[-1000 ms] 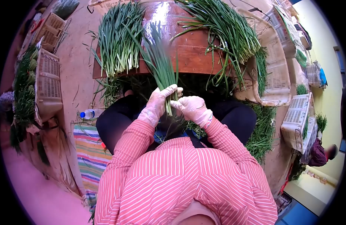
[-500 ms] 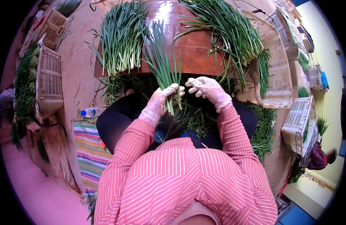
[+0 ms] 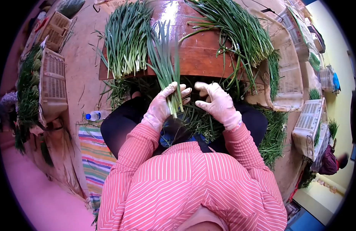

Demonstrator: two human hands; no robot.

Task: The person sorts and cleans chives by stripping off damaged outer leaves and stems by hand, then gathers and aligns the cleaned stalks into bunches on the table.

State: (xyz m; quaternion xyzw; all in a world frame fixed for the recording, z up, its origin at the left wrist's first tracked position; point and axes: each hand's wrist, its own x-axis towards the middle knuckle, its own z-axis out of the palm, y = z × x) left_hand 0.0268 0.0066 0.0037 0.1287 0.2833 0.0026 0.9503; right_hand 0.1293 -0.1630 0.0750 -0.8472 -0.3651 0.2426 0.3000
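Note:
My left hand point(image 3: 161, 104), in a pale glove, is closed around a small bunch of garlic chives point(image 3: 162, 67). Their pale cut ends point down toward my lap and the green leaves reach up over the table edge. My right hand point(image 3: 219, 104), gloved too, hovers just right of the bunch, apart from it. Its fingers are bent, thumb and forefinger spread, and nothing shows between them. A neat pile of garlic chives point(image 3: 127, 42) lies at the left of the brown table point(image 3: 197, 63). At the right lies a looser heap of garlic chives point(image 3: 239, 34).
Leaf scraps point(image 3: 199, 123) cover my lap and the floor point(image 3: 271, 142) at right. A large plastic basket point(image 3: 287, 77) stands beside the table; white crates point(image 3: 307, 119) are further right. At left are a crate of greens point(image 3: 53, 81), a water bottle point(image 3: 96, 115) and a striped mat point(image 3: 94, 154).
My right hand has turned and dropped slightly, its thumb now parted from the forefinger. The bunch in my left hand stands a little more upright, with its leaves drawn closer together.

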